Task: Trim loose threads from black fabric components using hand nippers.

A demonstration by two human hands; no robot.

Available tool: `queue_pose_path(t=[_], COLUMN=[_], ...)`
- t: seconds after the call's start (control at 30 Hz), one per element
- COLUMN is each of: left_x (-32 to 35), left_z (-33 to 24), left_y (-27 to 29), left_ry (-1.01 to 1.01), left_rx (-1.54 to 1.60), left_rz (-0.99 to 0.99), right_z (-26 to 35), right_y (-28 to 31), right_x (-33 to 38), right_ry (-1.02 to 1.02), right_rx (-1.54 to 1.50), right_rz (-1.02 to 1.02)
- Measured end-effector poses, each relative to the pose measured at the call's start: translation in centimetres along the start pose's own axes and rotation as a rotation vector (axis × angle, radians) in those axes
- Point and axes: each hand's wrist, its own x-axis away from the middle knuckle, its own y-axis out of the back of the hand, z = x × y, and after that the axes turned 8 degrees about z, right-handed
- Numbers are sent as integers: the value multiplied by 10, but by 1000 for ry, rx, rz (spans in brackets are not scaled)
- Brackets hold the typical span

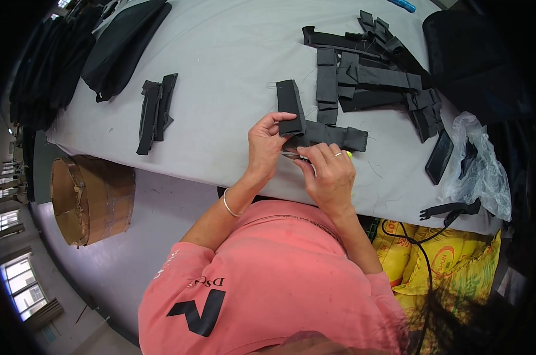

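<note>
Gripping blk folded fabric strip [289,102] w/ L hand [264,145]; R hand [330,174] clasping small metal-tipped tool [295,156] near its lower end. Blk strap pile [377,77] on lt-grey tbl [220,89].

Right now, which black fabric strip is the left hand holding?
The strip pointing away from the body, its near end pinched by the left hand. The strips at far left and the pile at right lie on the table, ungripped.
</note>
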Motion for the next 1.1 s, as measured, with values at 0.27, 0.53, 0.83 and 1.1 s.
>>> queue_pose_path(t=[0.27,0.53,0.83,1.1], left_x=[1,1,2,1], left_z=[3,4,0,-5], left_y=[-3,-2,-3,-1], left_ry=[-45,-36,-14,-43], left_rx=[-19,-4,-5,-50], left_rz=[-31,-23,-38,-15], right_z=[1,0,-5,-14], right_y=[-4,-4,0,12], right_x=[4,4,2,-4], right_ry=[-51,-42,-200,-435], right_rx=[-92,-11,-306,-712], right_rz=[-23,-39,-76,-49])
